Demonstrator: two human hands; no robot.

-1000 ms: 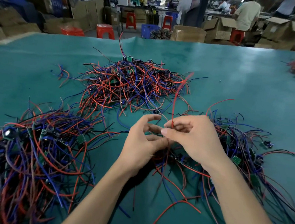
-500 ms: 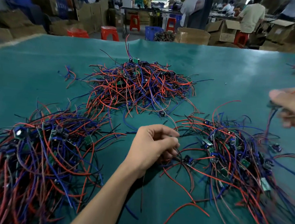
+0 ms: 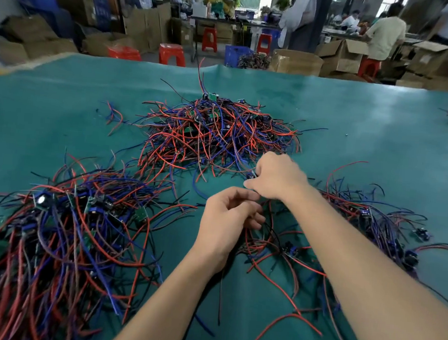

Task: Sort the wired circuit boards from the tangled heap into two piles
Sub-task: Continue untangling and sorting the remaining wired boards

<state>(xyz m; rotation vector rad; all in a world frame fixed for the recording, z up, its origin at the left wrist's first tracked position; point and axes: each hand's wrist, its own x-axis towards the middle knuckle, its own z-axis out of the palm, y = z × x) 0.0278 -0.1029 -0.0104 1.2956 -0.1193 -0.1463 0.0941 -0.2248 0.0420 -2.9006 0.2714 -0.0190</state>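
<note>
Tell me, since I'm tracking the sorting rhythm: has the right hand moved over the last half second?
Yes. The right hand has swung back leftward from the far right side, and now sits at the near edge of the middle heap.

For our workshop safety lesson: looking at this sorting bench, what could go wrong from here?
The right hand pinches a small board at the near edge of the far heap; pulling may drag tangled neighbours along. Loose red wires under the right forearm could snag and get swept into the right pile.
</note>
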